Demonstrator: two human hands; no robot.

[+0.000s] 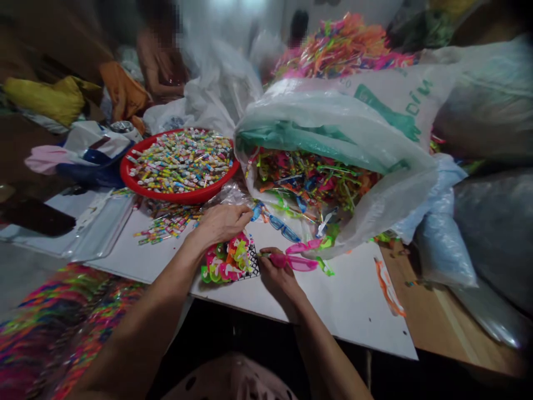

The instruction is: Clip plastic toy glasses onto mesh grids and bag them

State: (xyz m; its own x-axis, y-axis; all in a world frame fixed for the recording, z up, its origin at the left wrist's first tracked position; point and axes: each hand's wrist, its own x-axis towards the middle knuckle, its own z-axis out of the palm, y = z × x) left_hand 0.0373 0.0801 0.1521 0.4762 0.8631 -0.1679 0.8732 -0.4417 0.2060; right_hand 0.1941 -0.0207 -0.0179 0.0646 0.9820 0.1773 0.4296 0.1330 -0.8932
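Observation:
My left hand (220,223) rests on a bundle of bright toy glasses (228,260) lying on the white board (358,303), fingers curled over its top. Just right of it, my right hand (278,273) is closed on a pink pair of toy glasses (297,261), held low over the board. Blue toy glasses (280,225) lie just beyond, at the mouth of a big plastic sack (333,122) that spills several more coloured glasses.
A red basin (137,186) heaped with small wrapped pieces stands at the back left, some strewn in front of it. Clear plastic sheets (95,230) lie left. Bags crowd the right. Another person sits far back. Colourful bundles lie at lower left.

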